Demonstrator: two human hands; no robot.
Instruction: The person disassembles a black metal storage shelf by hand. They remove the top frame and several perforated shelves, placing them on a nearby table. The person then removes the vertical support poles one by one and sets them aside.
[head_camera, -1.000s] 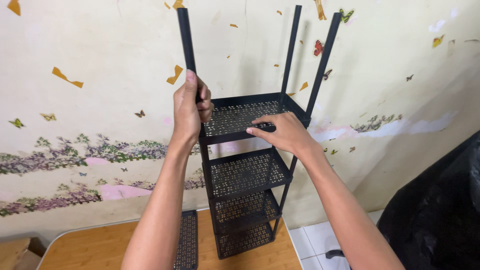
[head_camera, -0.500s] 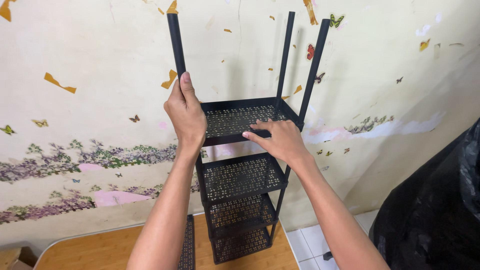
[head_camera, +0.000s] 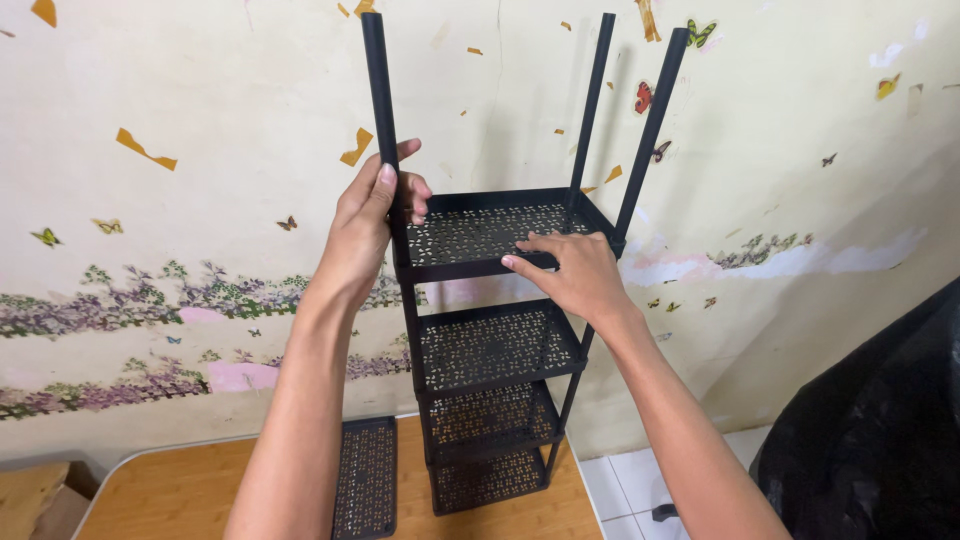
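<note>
Three upright black posts show on the metal rack (head_camera: 495, 340); a fourth, at the back left, cannot be made out behind the left hand (head_camera: 365, 230) and the front post. Four perforated shelves are stacked in the rack, and the lowest one is partly cut off by the bottom edge of the view, so where its feet meet the wooden worktop (head_camera: 200, 500) is hard to tell. One more loose perforated panel (head_camera: 365, 478) lies flat on the worktop just left of the rack, its lower end also cut off. A dark bundle (head_camera: 880, 430) at the right is too shadowed to identify.

Both hands are on the rack's top shelf. The left hand wraps the front-left post just above that shelf, thumb along the post and fingers curled behind it. The right hand (head_camera: 570, 272) lies palm down on the shelf's front rim, fingers spread flat and pointing left, not gripping. The rack stands upright between the two forearms, against a pale wall (head_camera: 150, 100) dotted with butterfly stickers.
</note>
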